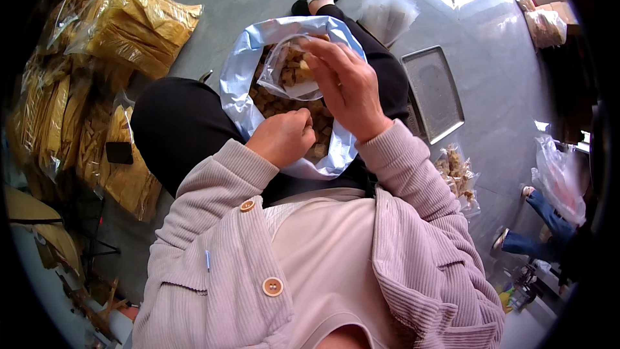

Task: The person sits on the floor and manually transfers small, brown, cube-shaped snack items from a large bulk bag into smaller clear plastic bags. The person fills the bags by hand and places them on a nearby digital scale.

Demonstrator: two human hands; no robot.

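Observation:
A pale blue and white sack (236, 88) stands open between my black-trousered legs, its rim folded outward. Brown, dried-looking chunks (276, 103) lie inside it. Over the sack's mouth, my right hand (346, 82) grips a small clear plastic bag (274, 75) near its top edge. That bag holds more of the chunks and a whitish piece, perhaps a label. My left hand (283, 138) is curled low over the sack's near left side, just below the small bag; its fingertips are hidden, so I cannot tell whether it holds anything.
Large clear bags of yellowish dried sheets (140, 24) are heaped at left, with a dark flat object (119, 152) on one. At right lie a metal tray (432, 92), a filled clear bag (455, 174) and a stack of clear bags (387, 14). A person's legs (537, 232) show at far right.

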